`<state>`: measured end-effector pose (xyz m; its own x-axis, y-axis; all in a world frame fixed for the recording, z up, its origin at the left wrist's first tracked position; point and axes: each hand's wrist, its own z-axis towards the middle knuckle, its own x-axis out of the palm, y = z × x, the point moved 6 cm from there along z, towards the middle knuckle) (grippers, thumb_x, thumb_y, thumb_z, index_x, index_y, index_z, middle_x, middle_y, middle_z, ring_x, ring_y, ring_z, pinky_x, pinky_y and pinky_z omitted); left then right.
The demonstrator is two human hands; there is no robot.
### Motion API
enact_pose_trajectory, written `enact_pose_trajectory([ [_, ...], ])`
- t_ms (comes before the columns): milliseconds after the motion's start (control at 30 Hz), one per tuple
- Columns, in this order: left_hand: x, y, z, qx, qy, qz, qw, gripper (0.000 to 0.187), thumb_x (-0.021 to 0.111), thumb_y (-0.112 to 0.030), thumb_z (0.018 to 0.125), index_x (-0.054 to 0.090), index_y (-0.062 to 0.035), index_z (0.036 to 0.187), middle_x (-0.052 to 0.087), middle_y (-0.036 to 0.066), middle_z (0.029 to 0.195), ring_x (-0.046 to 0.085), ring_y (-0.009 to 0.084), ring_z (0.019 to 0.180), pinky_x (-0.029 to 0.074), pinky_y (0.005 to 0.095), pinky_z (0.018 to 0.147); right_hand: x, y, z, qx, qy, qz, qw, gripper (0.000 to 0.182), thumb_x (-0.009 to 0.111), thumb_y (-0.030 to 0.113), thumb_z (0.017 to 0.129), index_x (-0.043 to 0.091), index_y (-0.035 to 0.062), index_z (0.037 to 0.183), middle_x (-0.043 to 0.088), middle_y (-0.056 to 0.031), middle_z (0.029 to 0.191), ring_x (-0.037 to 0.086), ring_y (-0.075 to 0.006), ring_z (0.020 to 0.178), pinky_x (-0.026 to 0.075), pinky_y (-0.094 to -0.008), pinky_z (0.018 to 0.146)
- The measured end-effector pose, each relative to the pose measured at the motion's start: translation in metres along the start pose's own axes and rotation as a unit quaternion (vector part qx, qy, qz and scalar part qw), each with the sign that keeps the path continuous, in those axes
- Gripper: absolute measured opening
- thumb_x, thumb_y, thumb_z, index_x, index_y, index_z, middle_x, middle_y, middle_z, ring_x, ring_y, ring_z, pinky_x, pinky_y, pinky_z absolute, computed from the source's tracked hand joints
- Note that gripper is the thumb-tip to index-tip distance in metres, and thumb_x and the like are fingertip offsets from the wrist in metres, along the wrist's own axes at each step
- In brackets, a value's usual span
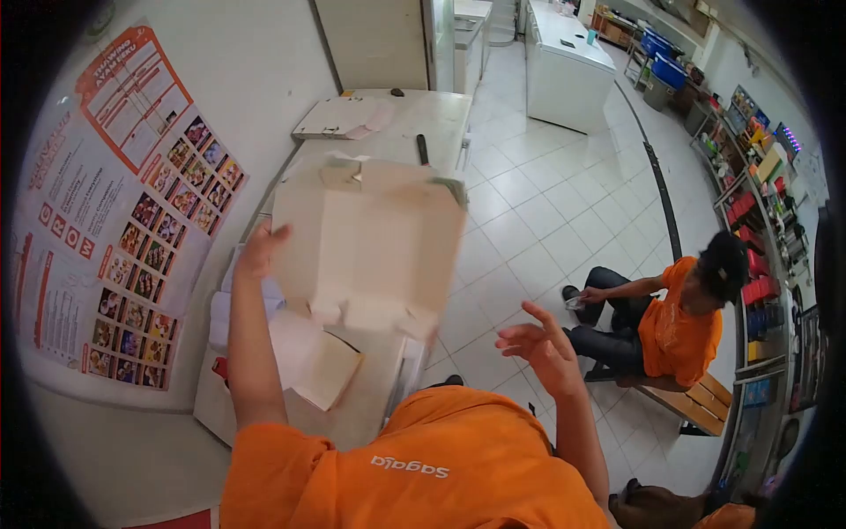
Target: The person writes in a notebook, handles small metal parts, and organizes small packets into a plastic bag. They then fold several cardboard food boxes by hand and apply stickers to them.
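Note:
An unfolded tan cardboard box [370,242] is held up over the white counter, slightly blurred. My left hand [263,249] grips its left edge, thumb on the inner face. My right hand [546,348] is raised to the right of the cardboard, apart from it, with its fingers spread and nothing in them. Beneath the cardboard, white paper [295,348] and a flat tan cardboard piece [333,375] lie on the counter [357,425].
Flat cardboard [339,117] and a black-handled tool [422,150] lie at the counter's far end. A seated person [677,326] in orange is on a wooden bench [696,401] at right. A white chest freezer [568,75] stands farther back; shelves [758,291] line the right side.

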<state>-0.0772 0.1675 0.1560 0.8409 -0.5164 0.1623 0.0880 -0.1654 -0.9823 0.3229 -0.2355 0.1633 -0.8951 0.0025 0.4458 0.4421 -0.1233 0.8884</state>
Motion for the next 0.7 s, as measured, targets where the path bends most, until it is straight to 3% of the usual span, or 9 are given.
enact_pose_trajectory([
  [33, -0.018, -0.001, 0.017, -0.002, -0.003, 0.001, 1.000, 0.060, 0.083, -0.025, 0.085, 0.057, -0.0032, 0.135, 0.068, 0.009, 0.122, 0.067, 0.0225, 0.107, 0.054, 0.0378, 0.093, -0.016, -0.012, -0.007, 0.022, -0.052, -0.014, 0.998, 0.085, 0.066, 0.052, 0.095, 0.030, 0.0036, 0.154, 0.066, -0.0163, 0.126, 0.065, -0.0283, 0.115, 0.050, -0.0418, 0.098],
  [67, -0.048, -0.017, 0.030, 0.084, -0.177, 0.311, 0.930, 0.055, 0.083, -0.026, 0.084, 0.059, -0.0036, 0.129, 0.070, 0.011, 0.116, 0.068, 0.0253, 0.103, 0.055, 0.0387, 0.090, -0.032, -0.026, -0.015, 0.038, -0.091, -0.040, 0.994, 0.075, 0.065, 0.047, 0.098, 0.035, 0.0049, 0.152, 0.070, -0.0149, 0.119, 0.068, -0.0264, 0.109, 0.052, -0.0392, 0.094],
  [100, -0.056, -0.037, 0.037, 0.161, -0.325, 0.577, 0.732, 0.051, 0.083, -0.027, 0.083, 0.062, -0.0040, 0.122, 0.071, 0.013, 0.109, 0.069, 0.0280, 0.099, 0.055, 0.0396, 0.086, -0.043, -0.037, -0.024, 0.036, -0.091, -0.041, 0.994, 0.075, 0.065, 0.047, 0.098, 0.035, 0.0049, 0.152, 0.070, -0.0149, 0.119, 0.068, -0.0264, 0.109, 0.052, -0.0392, 0.094],
  [200, -0.015, -0.014, 0.082, 0.177, -0.415, 0.464, 0.762, 0.045, 0.083, -0.033, 0.081, 0.063, -0.0035, 0.109, 0.071, 0.017, 0.097, 0.069, 0.0335, 0.093, 0.054, 0.0431, 0.080, -0.086, -0.068, -0.052, 0.150, -0.245, -0.107, 0.952, 0.056, 0.063, 0.036, 0.101, 0.045, 0.0046, 0.145, 0.071, -0.0141, 0.116, 0.069, -0.0241, 0.105, 0.053, -0.0362, 0.090],
  [267, 0.060, 0.044, 0.126, 0.145, -0.246, 0.484, 0.827, 0.043, 0.083, -0.037, 0.081, 0.063, -0.0036, 0.098, 0.070, 0.017, 0.087, 0.069, 0.0355, 0.089, 0.053, 0.0462, 0.076, -0.100, -0.079, -0.064, 0.179, -0.319, -0.108, 0.924, 0.039, 0.059, 0.025, 0.103, 0.054, 0.0031, 0.135, 0.071, -0.0129, 0.112, 0.070, -0.0220, 0.101, 0.053, -0.0338, 0.087],
  [367, 0.156, 0.112, 0.133, -0.095, -0.202, 0.621, 0.752, 0.083, 0.087, -0.042, 0.075, 0.048, -0.0099, 0.141, 0.056, 0.018, 0.138, 0.058, 0.0389, 0.122, 0.054, 0.0535, 0.094, -0.100, -0.076, -0.062, 0.169, -0.316, -0.150, 0.921, 0.034, 0.059, 0.022, 0.103, 0.058, 0.0026, 0.132, 0.071, -0.0123, 0.111, 0.070, -0.0213, 0.099, 0.052, -0.0331, 0.085],
  [533, 0.110, 0.166, 0.153, -0.136, -0.088, 0.663, 0.731, 0.100, 0.091, -0.046, 0.066, 0.046, -0.0070, 0.147, 0.041, 0.022, 0.153, 0.043, 0.0402, 0.139, 0.052, 0.0500, 0.099, -0.096, -0.054, -0.091, 0.189, -0.322, -0.175, 0.911, 0.034, 0.061, 0.020, 0.102, 0.058, 0.0012, 0.130, 0.072, -0.0121, 0.110, 0.070, -0.0203, 0.098, 0.052, -0.0333, 0.085],
  [600, 0.093, 0.174, 0.156, -0.030, -0.056, 0.694, 0.717, 0.071, 0.087, -0.034, 0.073, 0.059, -0.0052, 0.131, 0.062, 0.018, 0.128, 0.059, 0.0314, 0.120, 0.057, 0.0469, 0.083, -0.107, -0.059, -0.117, 0.202, -0.358, -0.190, 0.892, 0.032, 0.061, 0.020, 0.102, 0.059, 0.0013, 0.128, 0.073, -0.0117, 0.109, 0.070, -0.0201, 0.096, 0.052, -0.0331, 0.084],
  [700, 0.061, 0.185, 0.175, -0.065, -0.032, 0.444, 0.893, 0.026, 0.071, -0.016, 0.081, 0.069, 0.0006, 0.101, 0.070, 0.020, 0.087, 0.066, 0.0235, 0.065, 0.050, 0.0384, 0.052, -0.114, -0.070, -0.151, 0.211, -0.421, -0.188, 0.862, 0.027, 0.060, 0.018, 0.102, 0.061, 0.0019, 0.124, 0.073, -0.0114, 0.107, 0.071, -0.0196, 0.094, 0.053, -0.0325, 0.083],
])
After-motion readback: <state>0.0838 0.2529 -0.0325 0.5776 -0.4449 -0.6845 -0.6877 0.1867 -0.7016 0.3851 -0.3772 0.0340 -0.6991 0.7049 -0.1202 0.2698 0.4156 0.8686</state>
